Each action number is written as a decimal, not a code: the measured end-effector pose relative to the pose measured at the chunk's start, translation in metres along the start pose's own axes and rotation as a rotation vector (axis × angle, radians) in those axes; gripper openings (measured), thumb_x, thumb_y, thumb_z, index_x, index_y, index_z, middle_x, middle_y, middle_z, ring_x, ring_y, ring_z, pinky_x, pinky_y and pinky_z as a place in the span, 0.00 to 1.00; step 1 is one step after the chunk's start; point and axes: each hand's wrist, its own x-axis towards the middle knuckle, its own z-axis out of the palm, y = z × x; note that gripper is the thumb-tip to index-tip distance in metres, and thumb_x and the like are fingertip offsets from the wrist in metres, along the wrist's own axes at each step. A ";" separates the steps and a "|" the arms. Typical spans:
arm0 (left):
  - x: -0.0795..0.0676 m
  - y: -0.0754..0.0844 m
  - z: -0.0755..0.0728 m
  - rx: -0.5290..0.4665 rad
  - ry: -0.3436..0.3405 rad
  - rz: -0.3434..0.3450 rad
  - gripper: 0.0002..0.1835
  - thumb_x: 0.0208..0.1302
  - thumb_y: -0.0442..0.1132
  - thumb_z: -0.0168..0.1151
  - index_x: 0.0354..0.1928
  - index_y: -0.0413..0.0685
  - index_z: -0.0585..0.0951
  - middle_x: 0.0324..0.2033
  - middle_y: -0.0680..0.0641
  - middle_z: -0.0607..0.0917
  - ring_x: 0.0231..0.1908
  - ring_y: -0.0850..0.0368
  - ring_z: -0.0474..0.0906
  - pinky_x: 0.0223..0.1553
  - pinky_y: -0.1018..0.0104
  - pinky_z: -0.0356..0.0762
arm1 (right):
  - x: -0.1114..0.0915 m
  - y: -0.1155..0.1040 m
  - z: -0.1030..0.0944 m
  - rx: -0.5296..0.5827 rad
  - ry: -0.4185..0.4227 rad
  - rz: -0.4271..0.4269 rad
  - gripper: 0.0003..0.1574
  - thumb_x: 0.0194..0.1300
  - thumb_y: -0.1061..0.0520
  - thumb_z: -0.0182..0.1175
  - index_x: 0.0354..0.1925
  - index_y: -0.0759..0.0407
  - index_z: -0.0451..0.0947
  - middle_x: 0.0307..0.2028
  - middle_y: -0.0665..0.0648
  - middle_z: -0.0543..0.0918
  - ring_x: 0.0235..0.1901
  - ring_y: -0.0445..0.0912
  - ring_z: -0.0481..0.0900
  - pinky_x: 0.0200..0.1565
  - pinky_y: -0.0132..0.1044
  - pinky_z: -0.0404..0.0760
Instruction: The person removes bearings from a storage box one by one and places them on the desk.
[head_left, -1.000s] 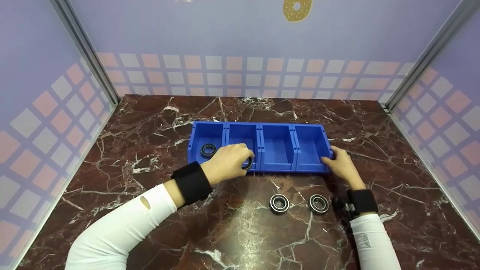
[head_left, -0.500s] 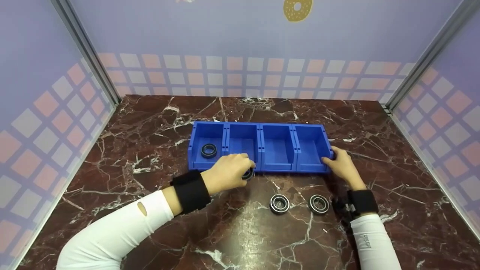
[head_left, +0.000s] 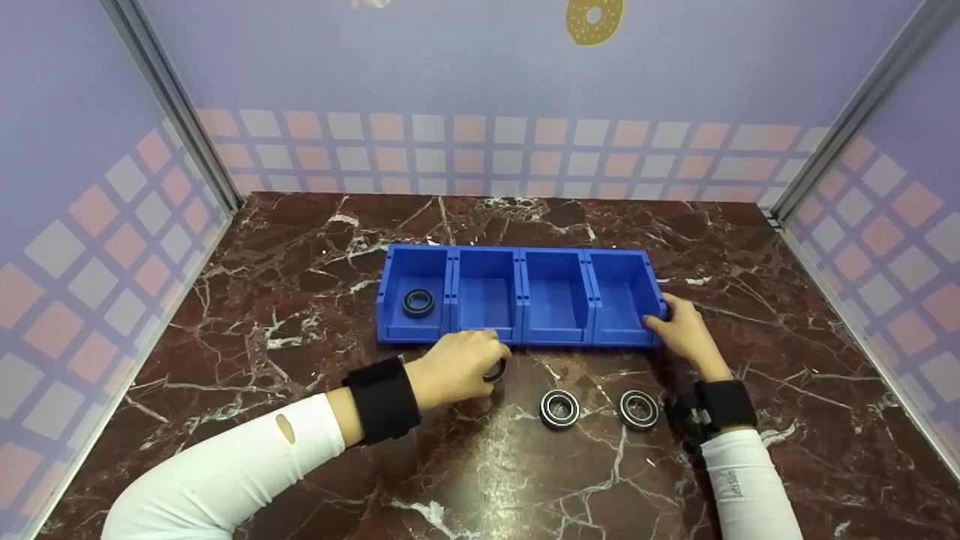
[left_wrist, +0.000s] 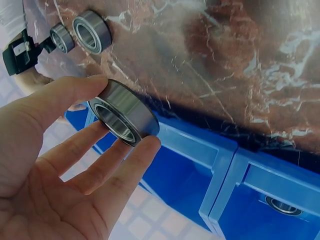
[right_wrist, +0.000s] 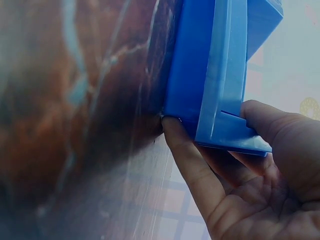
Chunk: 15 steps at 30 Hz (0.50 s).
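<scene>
My left hand [head_left: 461,367] pinches a steel ball bearing [left_wrist: 125,107] between thumb and fingertips, just in front of the second compartment from the left. The bearing's dark ring faces the fingers in the left wrist view. A row of joined blue storage bins [head_left: 517,335] stands on the table behind it. At the row's right end my right hand [head_left: 686,330] grips the side wall, thumb inside the front corner and fingers outside. Another bearing [head_left: 418,302] lies in the leftmost compartment. In front of the row lie two more, one bearing [head_left: 559,409] nearer the left hand and one bearing [head_left: 638,409] nearer the right wrist.
The brown marbled table [head_left: 300,420] reaches back to a tiled-pattern wall [head_left: 510,154]. Similar panels with metal corner posts close in the left and right sides. Black bands [head_left: 726,403] with cameras sit on both wrists.
My left hand has drawn the bearing out of the second compartment, toward the front and over the table. The right hand keeps its place on the bin row's end.
</scene>
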 end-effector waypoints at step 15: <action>-0.006 0.001 0.018 0.015 -0.041 -0.002 0.18 0.49 0.35 0.77 0.45 0.44 0.88 0.37 0.43 0.86 0.39 0.44 0.85 0.38 0.50 0.86 | 0.001 -0.001 0.000 -0.009 0.001 -0.012 0.31 0.68 0.63 0.60 0.66 0.76 0.70 0.55 0.78 0.82 0.53 0.64 0.83 0.58 0.56 0.80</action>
